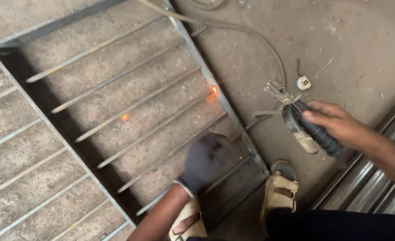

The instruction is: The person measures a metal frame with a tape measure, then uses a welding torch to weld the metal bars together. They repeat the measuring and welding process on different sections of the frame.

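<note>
On the concrete floor [349, 40], a rectangular steel frame [233, 120] with parallel thin rods [130, 107] welded across it is laid flat, seen from above. A glowing orange spot [214, 89] is noted on the frame's right-hand rail, where a rod end meets it; a fainter ember [124, 117] is seen lower left among the rods, with small sparks scattered between.

Right hand [338, 125]: bare, extended from the right edge of the view, forearm angled down toward the lower right. The fingers are wrapped fully around the black ribbed handle of an electrode holder [309, 131], thumb laid on top near the head. The holder is held just off the frame's right rail, its metal clamp [277, 90] pointed up-left. A grey cable [260, 38] is seen curving from the clamp up across the floor and over the frame's top corner.

Left hand [206, 161]: covered by a dark glove with a pale cuff, blurred. It is held over the lower rods near the frame's bottom right corner, wrist bent, forearm rising from the bottom edge. Whether the fingers are curled or grasp a rod cannot be told.

Tan sandals [277, 189] are planted just beside the frame's lower corner. Shiny steel pipes [376, 178] are stacked at the right. A small white-and-blue round object [303, 82] lies near the clamp.
</note>
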